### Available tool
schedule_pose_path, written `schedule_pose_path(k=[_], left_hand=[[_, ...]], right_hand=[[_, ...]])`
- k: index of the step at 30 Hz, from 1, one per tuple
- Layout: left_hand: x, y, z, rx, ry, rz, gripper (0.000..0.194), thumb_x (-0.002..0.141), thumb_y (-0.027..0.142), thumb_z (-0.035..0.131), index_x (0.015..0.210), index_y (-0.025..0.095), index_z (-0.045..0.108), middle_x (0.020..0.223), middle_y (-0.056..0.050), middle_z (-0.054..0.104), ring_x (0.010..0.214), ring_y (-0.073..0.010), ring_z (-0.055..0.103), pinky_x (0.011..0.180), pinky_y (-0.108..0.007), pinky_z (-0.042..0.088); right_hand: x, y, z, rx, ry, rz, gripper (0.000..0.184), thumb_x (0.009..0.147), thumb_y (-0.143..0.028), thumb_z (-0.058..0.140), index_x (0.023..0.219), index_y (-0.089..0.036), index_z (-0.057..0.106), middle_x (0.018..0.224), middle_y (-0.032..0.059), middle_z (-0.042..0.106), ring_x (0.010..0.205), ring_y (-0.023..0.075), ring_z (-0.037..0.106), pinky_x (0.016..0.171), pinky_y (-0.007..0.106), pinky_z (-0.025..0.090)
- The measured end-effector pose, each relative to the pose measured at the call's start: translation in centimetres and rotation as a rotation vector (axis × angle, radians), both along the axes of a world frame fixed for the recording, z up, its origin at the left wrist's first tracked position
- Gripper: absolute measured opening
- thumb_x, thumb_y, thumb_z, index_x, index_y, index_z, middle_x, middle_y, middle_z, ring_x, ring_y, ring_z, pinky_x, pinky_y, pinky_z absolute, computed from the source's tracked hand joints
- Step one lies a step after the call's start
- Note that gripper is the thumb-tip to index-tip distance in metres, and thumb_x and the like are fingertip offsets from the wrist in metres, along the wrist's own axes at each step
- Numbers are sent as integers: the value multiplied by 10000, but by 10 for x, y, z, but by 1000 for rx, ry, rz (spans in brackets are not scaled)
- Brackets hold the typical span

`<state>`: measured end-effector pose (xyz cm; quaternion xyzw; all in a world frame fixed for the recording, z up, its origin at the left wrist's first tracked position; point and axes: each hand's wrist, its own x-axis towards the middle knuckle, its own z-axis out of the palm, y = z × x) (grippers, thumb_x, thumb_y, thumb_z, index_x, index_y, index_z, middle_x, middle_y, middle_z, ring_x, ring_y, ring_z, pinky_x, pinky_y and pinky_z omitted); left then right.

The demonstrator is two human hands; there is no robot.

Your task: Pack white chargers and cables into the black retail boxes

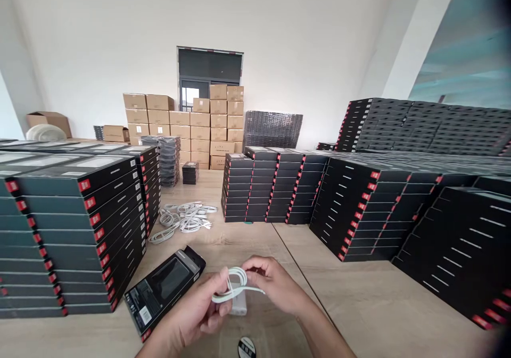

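At left, stacked black boxes (115, 225) stand on the table (235, 241). Nearby lie 1 separate carton (163, 289) and a cable pile (186, 217). The left hand (204, 300) pinches a coiled white cable (230, 294) over a white block (239, 308). The right hand (275, 286) meets the coil's right side; whether its grip pinches cable cannot be told.
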<state>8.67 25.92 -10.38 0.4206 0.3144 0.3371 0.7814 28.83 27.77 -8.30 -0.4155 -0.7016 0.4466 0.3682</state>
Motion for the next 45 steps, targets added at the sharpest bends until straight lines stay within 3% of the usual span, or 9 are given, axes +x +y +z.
schedule_pose_path(k=[3,9,16,22,26,30,36,40,45], left_hand=[[6,3,-3,14,127,105,510,744,712,492,626,228,380,460,58,483,280,-44,285,328,-197,43],[6,8,0,280,319,280,552,735,730,500,626,189,508,462,70,410,375,-61,308,379,-204,175],[-4,7,4,236,308,216,561,714,743,527,726,182,540,552,73,395,464,-67,275,433,-203,157],[-6,7,3,453,314,229,503,841,663,423,747,182,536,613,57,395,547,-97,313,496,-224,249],[-6,5,4,628,498,318,458,898,601,349,729,199,491,639,39,436,609,-129,386,563,-246,303],[-4,-1,7,764,629,306,331,901,508,423,779,206,484,713,19,527,678,-149,455,634,-256,339],[-1,0,4,713,616,319,245,877,428,480,775,206,470,730,12,543,698,-153,473,670,-260,372],[-2,4,0,689,579,330,285,846,458,533,750,193,499,716,14,544,689,-145,476,668,-260,372],[2,3,2,308,270,228,430,764,617,579,838,198,523,534,91,429,439,-72,328,438,-208,237]], right_hand=[[-2,0,1,138,-60,-65,116,819,-215,638,818,-215,754,820,12,614,769,174,576,686,267,416],[-8,-6,9,231,-118,-55,159,836,-184,624,846,-244,771,792,8,573,733,162,564,652,260,405],[-12,-12,12,400,-235,-76,195,887,-189,572,857,-253,754,830,14,604,760,162,586,685,264,415],[-17,-16,18,383,-160,-104,198,872,-154,573,820,-245,741,801,9,593,740,157,585,666,252,420],[-17,-16,21,397,-189,-107,196,887,-167,559,817,-244,726,815,13,593,741,157,582,659,252,421],[-13,-14,18,521,-278,-132,206,924,-187,510,862,-233,702,861,30,605,798,171,590,721,269,433],[-12,-16,16,548,-279,-119,218,928,-193,501,870,-239,705,862,32,615,794,168,592,727,268,443],[-14,-15,16,450,-217,-111,184,891,-210,546,846,-236,722,840,23,617,749,161,589,688,264,440],[-4,2,10,255,102,-453,168,803,-363,653,799,-204,705,789,25,655,732,190,575,665,287,436]])
